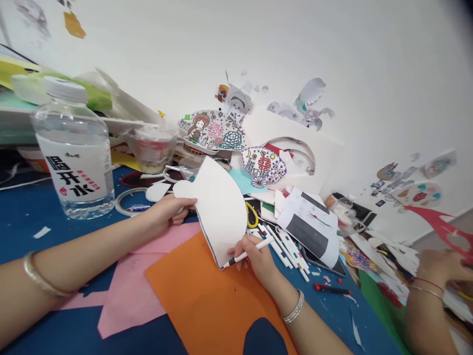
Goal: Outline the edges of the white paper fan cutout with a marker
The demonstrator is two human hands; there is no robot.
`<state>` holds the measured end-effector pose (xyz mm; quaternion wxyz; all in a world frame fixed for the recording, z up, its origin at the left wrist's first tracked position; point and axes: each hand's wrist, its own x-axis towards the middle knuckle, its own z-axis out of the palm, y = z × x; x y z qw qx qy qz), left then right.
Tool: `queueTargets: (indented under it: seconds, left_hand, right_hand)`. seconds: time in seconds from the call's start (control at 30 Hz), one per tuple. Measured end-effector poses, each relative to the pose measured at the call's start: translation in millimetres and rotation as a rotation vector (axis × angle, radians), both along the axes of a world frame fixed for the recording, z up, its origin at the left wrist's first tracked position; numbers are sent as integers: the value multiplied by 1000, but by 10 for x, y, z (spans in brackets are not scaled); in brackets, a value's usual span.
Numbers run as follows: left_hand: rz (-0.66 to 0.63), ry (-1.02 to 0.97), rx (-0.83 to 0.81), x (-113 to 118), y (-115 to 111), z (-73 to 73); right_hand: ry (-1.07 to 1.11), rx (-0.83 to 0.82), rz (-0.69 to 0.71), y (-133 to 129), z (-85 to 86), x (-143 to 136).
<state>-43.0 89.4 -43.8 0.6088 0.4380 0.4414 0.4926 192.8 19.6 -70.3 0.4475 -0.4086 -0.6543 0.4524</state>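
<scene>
I count 2 held items: 1 white fan-shaped cutout (223,207) and 1 marker (263,243). The cutout is over the far corner of the orange sheet (207,296) on the bench (328,320), long axis running far to near, lobe leftward. Left hand (174,209): pinching near the lobe. Right hand (260,264): grasping the marker.

Bright, even ltg on wall (354,54); soft shadows; dark TR corner; edges stretched, wide-angle.

White fan-shaped cutout (222,209), blank front, tilted over orange paper (199,291), white marker (265,243), dark tip at cutout's lower corner
</scene>
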Motion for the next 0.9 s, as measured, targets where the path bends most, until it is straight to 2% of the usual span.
queueTargets:
  seconds: [0.7,0.9]
  left_hand:
    - [-20,-9,12,0,-1,12]
    - [-12,-5,9,-4,-23,22]
  right_hand:
    - [0,-25,-11,6,29,22]
    - [19,-43,42,11,2,37]
